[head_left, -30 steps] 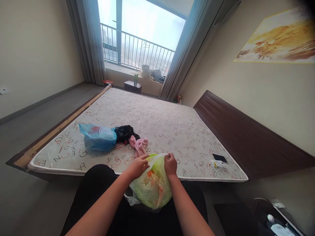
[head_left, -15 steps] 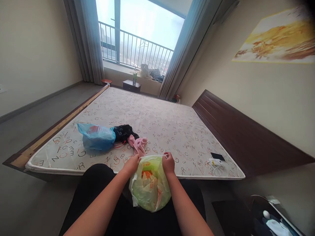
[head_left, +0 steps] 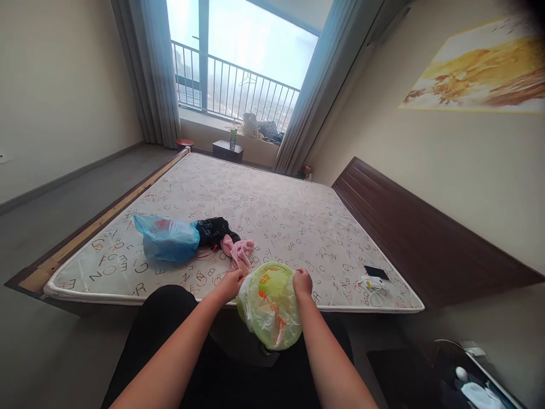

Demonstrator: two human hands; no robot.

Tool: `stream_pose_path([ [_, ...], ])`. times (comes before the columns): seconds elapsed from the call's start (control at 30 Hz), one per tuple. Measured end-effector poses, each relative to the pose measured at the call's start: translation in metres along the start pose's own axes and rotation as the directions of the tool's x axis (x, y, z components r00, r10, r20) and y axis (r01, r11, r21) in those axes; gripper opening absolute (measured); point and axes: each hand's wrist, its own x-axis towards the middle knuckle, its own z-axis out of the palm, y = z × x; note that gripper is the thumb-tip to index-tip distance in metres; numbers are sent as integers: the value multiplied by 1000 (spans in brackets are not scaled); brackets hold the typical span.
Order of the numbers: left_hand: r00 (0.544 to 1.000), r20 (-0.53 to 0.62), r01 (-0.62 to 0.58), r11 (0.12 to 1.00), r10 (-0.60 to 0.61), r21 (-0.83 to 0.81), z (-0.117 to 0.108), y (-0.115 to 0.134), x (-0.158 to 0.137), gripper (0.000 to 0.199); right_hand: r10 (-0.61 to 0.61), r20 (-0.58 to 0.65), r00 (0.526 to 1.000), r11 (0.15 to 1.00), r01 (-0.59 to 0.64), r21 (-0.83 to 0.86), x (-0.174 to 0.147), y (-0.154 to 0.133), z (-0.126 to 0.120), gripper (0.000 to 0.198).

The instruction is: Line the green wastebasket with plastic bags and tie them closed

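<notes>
Between my hands is a thin white plastic bag (head_left: 266,318) with orange print, lying over a round light-green bin-like container (head_left: 279,278). My left hand (head_left: 234,284) is closed on the bag at the left of the rim. At the right side of the rim, my right hand (head_left: 302,282) is closed too, gripping the bag's edge. The container is tilted above my lap, at the near edge of the mattress. Just beyond my left hand lies a pink cloth (head_left: 239,253), touching a black bunched plastic bag (head_left: 215,232).
A filled blue plastic bag (head_left: 168,238) rests on the letter-printed mattress (head_left: 272,199). To the right lie a black phone (head_left: 377,272) and a white cable (head_left: 375,287). The wooden headboard (head_left: 417,227) rises on the right; a dark nightstand (head_left: 228,150) stands near the window.
The container and bag have lifted and shifted right, with the round rim tilting more into view. My right hand has moved slightly right; my left hand stays nearly in place.
</notes>
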Motion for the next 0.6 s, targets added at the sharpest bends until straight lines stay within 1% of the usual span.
stream_pose_path([
  [0.07, 990, -134, -60, 992, 45, -109, -6, 6, -1, 28, 11, -36, 999, 999, -10, 46, 0, 6, -4, 23],
  [0.13, 956, -274, -162, 963, 100, -216, -12, 11, -2, 29, 21, -51, 998, 994, -16, 104, -2, 10, -4, 22],
  [0.17, 941, -315, -206, 947, 122, -248, -14, 13, -4, 30, 26, -54, 998, 991, -18, 135, -3, 11, -2, 22],
  [0.2, 936, -318, -236, 938, 149, -254, -15, 14, -5, 33, 30, -51, 998, 986, -21, 167, -4, 11, 0, 21],
  [0.27, 947, -247, -260, 940, 204, -220, -15, 15, -7, 36, 44, -37, 998, 973, -35, 228, -7, 10, 5, 21],
  [0.33, 959, -156, -262, 951, 237, -162, -15, 15, -8, 29, 66, -9, 998, 957, -61, 284, -8, 9, 11, 21],
  [0.37, 961, -137, -261, 955, 242, -140, -15, 16, -9, 27, 78, 8, 997, 948, -77, 310, -9, 7, 13, 21],
  [0.5, 954, -166, -275, 947, 248, -165, -23, 19, -8, 37, 124, 71, 990, 904, -142, 403, -11, 4, 17, 25],
  [0.6, 961, -105, -269, 952, 255, -146, -31, 17, -7, 43, 145, 85, 986, 877, -168, 451, -11, 7, 16, 26],
])
